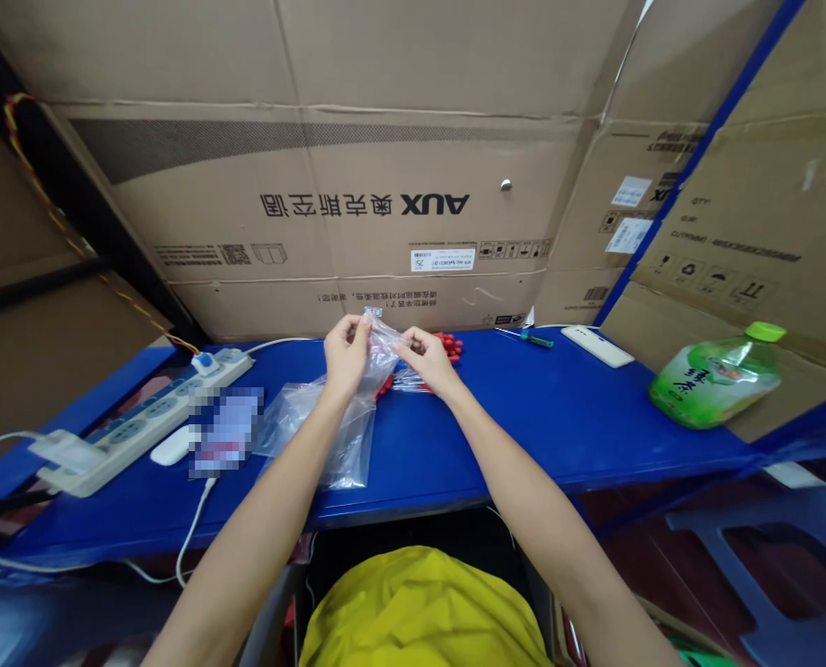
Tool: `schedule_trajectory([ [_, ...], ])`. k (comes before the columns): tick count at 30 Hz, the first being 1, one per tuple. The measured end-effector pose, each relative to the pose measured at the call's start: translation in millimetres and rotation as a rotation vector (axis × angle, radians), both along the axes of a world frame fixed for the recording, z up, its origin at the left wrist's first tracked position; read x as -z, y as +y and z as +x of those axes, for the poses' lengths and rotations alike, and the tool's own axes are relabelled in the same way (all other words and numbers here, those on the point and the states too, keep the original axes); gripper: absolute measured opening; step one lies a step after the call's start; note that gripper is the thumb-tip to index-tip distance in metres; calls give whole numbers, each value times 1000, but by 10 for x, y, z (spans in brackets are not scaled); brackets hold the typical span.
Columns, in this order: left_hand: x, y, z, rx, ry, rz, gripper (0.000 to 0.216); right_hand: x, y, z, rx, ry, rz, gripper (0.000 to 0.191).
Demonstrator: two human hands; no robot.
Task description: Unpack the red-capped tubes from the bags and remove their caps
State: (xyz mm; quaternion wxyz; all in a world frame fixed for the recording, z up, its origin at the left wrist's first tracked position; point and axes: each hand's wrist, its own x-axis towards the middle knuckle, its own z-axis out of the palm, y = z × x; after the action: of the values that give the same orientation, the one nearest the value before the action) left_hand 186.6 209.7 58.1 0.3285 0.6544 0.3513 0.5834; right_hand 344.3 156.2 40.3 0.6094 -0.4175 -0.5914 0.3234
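Note:
A clear plastic bag (381, 350) is stretched between my two hands above the blue table. My left hand (347, 352) pinches its upper left edge, and my right hand (428, 359) grips it on the other side. Under and behind the right hand lies a bunch of red-tipped pieces (449, 346) with pale, thin shafts; my hand hides part of them, and their exact kind cannot be made out. More flat clear plastic bags (340, 435) rest on the table beside and under my left forearm.
Left of the bags are a phone (227, 431) with a charging cable, and a white power strip (149, 421). A screwdriver (534, 339), a white phone-shaped object (597, 346) and a green bottle (715, 378) lie to the right. Cardboard (357, 167) walls the table's back.

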Motion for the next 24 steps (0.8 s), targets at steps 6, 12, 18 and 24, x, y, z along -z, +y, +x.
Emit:
schedule_trajectory([
  [6, -77, -33, -19, 212, 62, -100, 39, 32, 5, -7, -22, -26, -1, 55],
  [12, -74, -22, -73, 398, 41, -336, 41, 57, 12, 22, -75, 1, 8, 53],
  [18, -62, 33, -151, 429, 82, -339, 45, 58, 17, 3, -136, -76, -41, 57],
  [24, -103, 9, -156, 411, 202, -225, 45, 53, 11, 3, -121, -149, 3, 56],
])
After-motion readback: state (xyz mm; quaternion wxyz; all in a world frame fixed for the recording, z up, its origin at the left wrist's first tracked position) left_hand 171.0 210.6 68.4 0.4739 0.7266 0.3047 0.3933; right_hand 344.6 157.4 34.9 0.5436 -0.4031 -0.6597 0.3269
